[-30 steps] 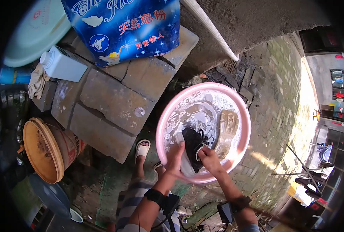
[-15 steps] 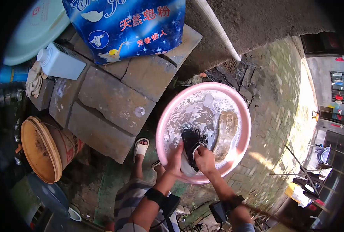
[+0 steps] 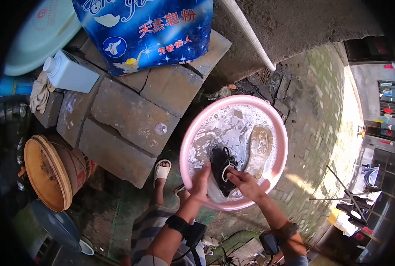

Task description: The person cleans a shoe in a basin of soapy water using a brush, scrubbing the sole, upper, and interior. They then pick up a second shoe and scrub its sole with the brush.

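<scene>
One black shoe (image 3: 221, 170), pink basin (image 3: 184, 142), brick paving (image 3: 317, 102).

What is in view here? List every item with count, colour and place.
wash basin: 1, pink, centre, holds sudsy water
black shoe: 1, black, in the wash basin
second shoe: 1, tan sole up, in the wash basin
stone slabs: several, grey, left of the wash basin
soap powder bag: 1, blue, top, on the stone slabs
bottle: 1, white, lying on the stone slabs
bucket: 1, brown, on its side, far left
green basin: 1, pale green, top left
pipe: 1, white, top centre, slanting
sandal: 1, white, worn, below the stone slabs
left hand: 1, grips the black shoe
right hand: 1, fingers on the black shoe
</scene>
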The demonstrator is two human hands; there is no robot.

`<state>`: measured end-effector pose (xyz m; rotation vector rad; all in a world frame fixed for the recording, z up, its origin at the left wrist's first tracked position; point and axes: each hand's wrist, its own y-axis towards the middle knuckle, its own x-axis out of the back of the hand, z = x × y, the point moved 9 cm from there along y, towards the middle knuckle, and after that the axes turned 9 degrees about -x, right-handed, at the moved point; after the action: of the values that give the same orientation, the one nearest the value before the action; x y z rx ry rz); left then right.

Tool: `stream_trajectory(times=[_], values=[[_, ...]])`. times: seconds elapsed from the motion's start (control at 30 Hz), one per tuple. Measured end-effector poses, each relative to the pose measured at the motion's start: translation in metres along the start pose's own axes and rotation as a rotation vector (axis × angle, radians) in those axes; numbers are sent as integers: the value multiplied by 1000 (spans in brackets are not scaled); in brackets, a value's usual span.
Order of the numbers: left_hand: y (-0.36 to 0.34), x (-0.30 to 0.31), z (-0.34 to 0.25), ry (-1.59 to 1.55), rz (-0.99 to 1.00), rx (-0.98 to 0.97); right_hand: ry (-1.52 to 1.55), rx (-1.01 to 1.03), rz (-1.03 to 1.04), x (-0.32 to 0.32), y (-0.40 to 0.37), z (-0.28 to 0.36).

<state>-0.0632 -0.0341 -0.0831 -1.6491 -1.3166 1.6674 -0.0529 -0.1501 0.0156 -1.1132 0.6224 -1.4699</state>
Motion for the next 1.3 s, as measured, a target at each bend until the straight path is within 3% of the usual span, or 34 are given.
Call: stream_trajectory(times=[0.03,0.13,0.23,0.3,0.4,0.43,0.53,0.63,0.7,0.83,0.9,1.07,1.13,1.17,1.23,1.3], values=[[3,-1,1,4,0,-1,4,2,-1,-6,11,-5],[7,8,2,-62,-63,-54,-222,-53,-291,-7,19,3],[6,-1,8,-103,19,50,-287,-102,-443,-9,16,-12],[4,-4,-12,-7,54,-157,-244,-72,-484,-12,20,-23],[18,17,0,175,-18,-145,20,-143,-246,-13,25,-39],[8,6,-9,178,-12,-145,22,-142,-252,0,14,-32],[-12,-10,-22,190,-9,-98,75,-289,136,4,-35,-11],[-14,-18,-19,141,36,-52,128,-190,192,6,-39,-11],[-18,-18,-14,100,19,38,115,-184,130,1,-19,-20],[-12,-6,-16,121,-97,-77,-168,-96,-221,0,20,-11],[7,-3,-5,-3,12,-82,-270,-96,-380,-10,22,-13],[9,0,-4,70,-10,-132,-25,-65,-393,-12,39,-54],[0,-12,-4,7,33,-60,411,111,-106,-17,41,-41],[1,-11,-4,9,34,-64,412,115,-104,-9,38,-40],[1,-8,-7,-1,67,-93,429,-103,110,-8,9,-9],[-12,-14,-16,-17,42,-51,332,-163,196,1,-11,-8]])
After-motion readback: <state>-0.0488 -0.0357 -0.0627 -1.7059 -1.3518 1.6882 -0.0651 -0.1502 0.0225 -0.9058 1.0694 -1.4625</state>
